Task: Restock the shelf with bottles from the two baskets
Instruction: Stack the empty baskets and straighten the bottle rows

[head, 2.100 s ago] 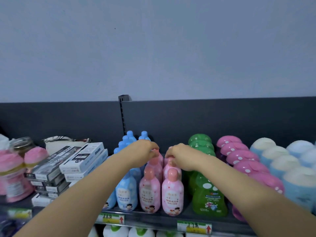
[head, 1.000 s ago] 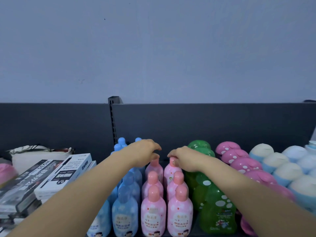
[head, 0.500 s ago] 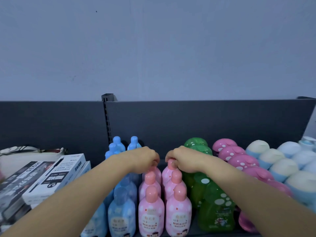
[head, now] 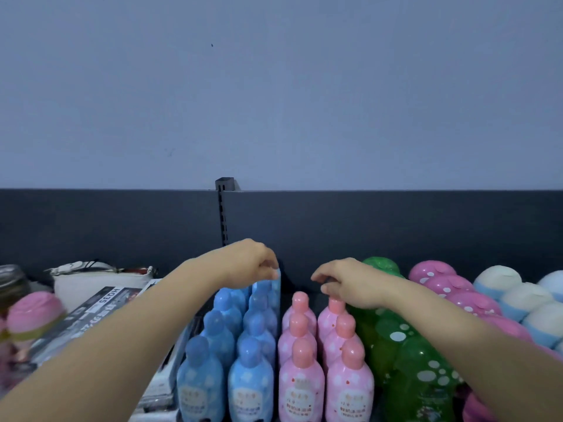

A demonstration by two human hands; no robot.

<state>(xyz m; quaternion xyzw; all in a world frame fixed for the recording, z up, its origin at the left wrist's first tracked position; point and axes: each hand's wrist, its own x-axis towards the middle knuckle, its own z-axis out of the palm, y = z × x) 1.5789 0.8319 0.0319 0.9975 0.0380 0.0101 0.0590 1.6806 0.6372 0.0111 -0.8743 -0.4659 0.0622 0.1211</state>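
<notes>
A person's left hand (head: 253, 263) is pinching the top of a rear blue bottle (head: 276, 289) on the shelf (head: 396, 226). The right hand (head: 350, 284) is hovering loosely curled, holding nothing, just above the pink bottles (head: 300, 379).

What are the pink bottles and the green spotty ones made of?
Pink bottles: probably plastic, smooth and slightly glossy, with soft highlights on the rounded caps and printed labels on the fronts. Green bottles: likely see-through plastic and shinier, since light seems to glow through the green and bright glints show.
</notes>
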